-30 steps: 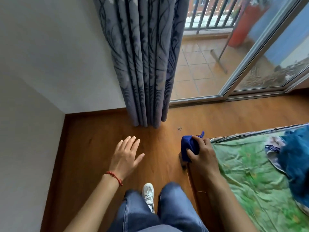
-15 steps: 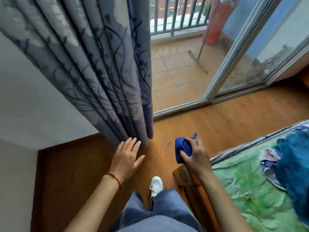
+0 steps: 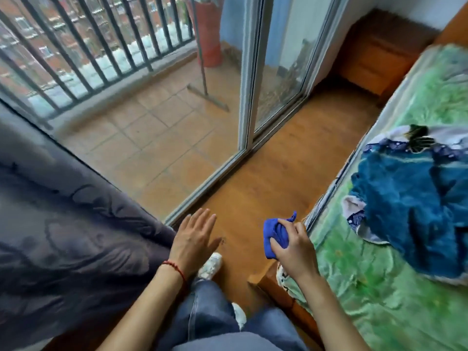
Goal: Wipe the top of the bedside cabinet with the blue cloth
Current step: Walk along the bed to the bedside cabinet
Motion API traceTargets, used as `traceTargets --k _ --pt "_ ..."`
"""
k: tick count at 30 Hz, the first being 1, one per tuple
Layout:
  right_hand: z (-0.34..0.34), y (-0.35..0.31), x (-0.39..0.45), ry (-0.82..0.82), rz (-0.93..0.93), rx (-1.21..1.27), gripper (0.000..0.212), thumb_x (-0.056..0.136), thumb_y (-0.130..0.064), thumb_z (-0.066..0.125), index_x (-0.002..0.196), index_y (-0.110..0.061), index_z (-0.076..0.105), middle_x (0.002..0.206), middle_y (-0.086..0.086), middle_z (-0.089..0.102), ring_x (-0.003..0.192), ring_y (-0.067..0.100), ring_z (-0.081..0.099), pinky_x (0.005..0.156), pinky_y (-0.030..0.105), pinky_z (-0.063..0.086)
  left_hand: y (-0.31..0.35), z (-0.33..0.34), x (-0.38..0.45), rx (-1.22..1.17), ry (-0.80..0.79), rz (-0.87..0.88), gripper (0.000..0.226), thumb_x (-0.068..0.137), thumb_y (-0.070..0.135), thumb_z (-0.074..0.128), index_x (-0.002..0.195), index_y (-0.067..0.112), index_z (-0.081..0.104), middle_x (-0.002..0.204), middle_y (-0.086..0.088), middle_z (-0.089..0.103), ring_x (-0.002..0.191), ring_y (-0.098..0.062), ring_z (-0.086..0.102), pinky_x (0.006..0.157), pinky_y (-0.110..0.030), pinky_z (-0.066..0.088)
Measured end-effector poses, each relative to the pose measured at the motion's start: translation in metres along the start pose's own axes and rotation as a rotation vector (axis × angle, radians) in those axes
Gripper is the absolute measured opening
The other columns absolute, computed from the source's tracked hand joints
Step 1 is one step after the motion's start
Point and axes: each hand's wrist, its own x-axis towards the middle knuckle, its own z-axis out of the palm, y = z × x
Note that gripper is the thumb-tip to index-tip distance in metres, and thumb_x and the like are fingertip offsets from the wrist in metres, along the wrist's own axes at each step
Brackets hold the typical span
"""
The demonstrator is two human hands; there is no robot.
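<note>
Just blue cloth (image 3: 275, 233) — inside right hand (image 3: 295, 252)

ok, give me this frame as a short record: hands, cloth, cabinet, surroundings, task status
left hand: open, empty, fingers spread, over the floor
right hand: closed on the cloth
cloth: blue, bunched up, held in the air beside the bed
cabinet: wooden, far corner past the bed, out of reach from here
surroundings: curtain at left, glass door ahead
task status: wiping not started; cloth not touching the cabinet
</note>
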Motion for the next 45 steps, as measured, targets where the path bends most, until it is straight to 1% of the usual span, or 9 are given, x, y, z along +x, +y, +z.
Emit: traceTargets --k 5,9,16,20,26,29,34,39,45 --pt "-0.009 0.002 0.024 0.193 0.242 0.059 0.045 0.079 -0.017 0.067 0.121 -0.013 0.053 0.112 0.010 0.049 0.100 0.028 0.054 0.078 0.032 0.043 -0.010 0.002 0.094 0.012 -0.091 0.253 0.069 0.093 0.054 0.025 0.109 0.001 0.067 0.112 -0.019 0.064 0.103 -0.035 0.062 0.081 -0.051 0.051" --pt "-0.013 0.000 0.038 0.347 0.434 0.101 0.044 0.079 -0.019 0.067 0.121 -0.015 0.053 0.108 0.007 0.049 0.097 0.026 0.055 0.078 0.032 0.043 -0.013 0.004 0.158 0.008 -0.130 0.421 0.076 0.096 0.055 0.014 0.111 0.001 0.066 0.113 -0.019 0.064 0.105 -0.034 0.061 0.084 -0.049 0.049" --pt "-0.016 -0.001 0.070 0.476 0.619 0.112 0.045 0.082 -0.020 0.063 0.125 -0.014 0.049 0.109 0.007 0.047 0.088 0.024 0.054 0.070 0.029 0.042 -0.022 0.005 0.236 -0.019 -0.205 0.560 0.059 0.085 0.047 0.039 0.115 0.003 0.063 0.116 -0.019 0.062 0.109 -0.036 0.058 0.087 -0.051 0.048" --pt "-0.024 0.003 0.101 0.505 0.640 0.106 0.046 0.082 -0.020 0.064 0.125 -0.015 0.049 0.107 0.007 0.047 0.088 0.026 0.055 0.070 0.033 0.045 -0.021 0.007 0.276 -0.012 -0.227 0.603 0.060 0.085 0.047 0.038 0.116 0.002 0.062 0.116 -0.020 0.062 0.109 -0.037 0.058 0.086 -0.051 0.048" --pt "-0.052 0.028 0.175 0.489 0.633 0.066 0.047 0.084 -0.022 0.061 0.128 -0.015 0.046 0.112 0.009 0.046 0.094 0.026 0.054 0.069 0.026 0.037 -0.005 0.017 0.356 -0.017 -0.238 0.614 0.061 0.086 0.048 0.038 0.118 0.002 0.061 0.117 -0.020 0.061 0.110 -0.038 0.057 0.087 -0.053 0.048" --pt "-0.077 0.050 0.223 0.481 0.618 0.062 0.046 0.084 -0.021 0.061 0.127 -0.015 0.046 0.114 0.009 0.046 0.098 0.025 0.052 0.069 0.025 0.034 0.009 0.023 0.408 -0.019 -0.258 0.593 0.061 0.085 0.048 0.037 0.117 0.002 0.061 0.117 -0.021 0.061 0.110 -0.038 0.057 0.087 -0.053 0.048" --pt "-0.136 0.090 0.315 0.451 0.595 0.050 0.044 0.083 -0.021 0.062 0.125 -0.016 0.048 0.109 0.008 0.047 0.090 0.028 0.054 0.067 0.028 0.037 0.044 0.023 0.506 -0.023 -0.246 0.565 0.062 0.085 0.049 0.037 0.116 0.001 0.062 0.115 -0.021 0.062 0.106 -0.038 0.059 0.085 -0.053 0.049" --pt "-0.197 0.126 0.407 0.421 0.551 0.019 0.045 0.085 -0.024 0.060 0.127 -0.016 0.046 0.111 0.007 0.046 0.088 0.028 0.055 0.065 0.029 0.039 0.078 0.021 0.606 -0.018 -0.218 0.560 0.075 0.095 0.057 0.016 0.115 0.002 0.063 0.115 -0.020 0.062 0.107 -0.037 0.059 0.086 -0.050 0.047" --pt "-0.251 0.168 0.509 0.435 0.556 0.028 0.045 0.082 -0.020 0.063 0.125 -0.014 0.049 0.112 0.010 0.047 0.093 0.030 0.055 0.070 0.031 0.041 0.106 0.030 0.726 -0.024 -0.206 0.525 0.068 0.090 0.057 0.030 0.117 0.003 0.061 0.117 -0.019 0.061 0.111 -0.036 0.056 0.089 -0.049 0.047"
